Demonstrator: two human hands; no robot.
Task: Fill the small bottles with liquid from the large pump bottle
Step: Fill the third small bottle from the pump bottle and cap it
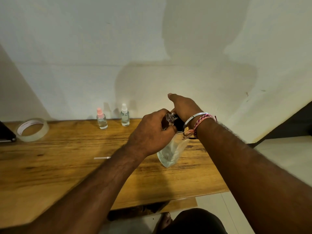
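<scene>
The large clear pump bottle (pixel 169 153) stands on the wooden table (pixel 67 166), its black pump head (pixel 179 123) partly hidden under my right hand (pixel 184 105), which rests on top of it. My left hand (pixel 152 132) grips a small clear bottle (pixel 170 118) with its open neck close to the pump spout. At the back of the table stand two small filled spray bottles, one with a pink cap (pixel 101 118) and one with a white cap (pixel 125 115).
A roll of clear tape (pixel 32 130) lies at the back left beside a dark object (pixel 6 132) at the edge. A small white stick (pixel 102 158) lies mid-table. The wall rises right behind the table; the floor and my foot (pixel 166 220) show below.
</scene>
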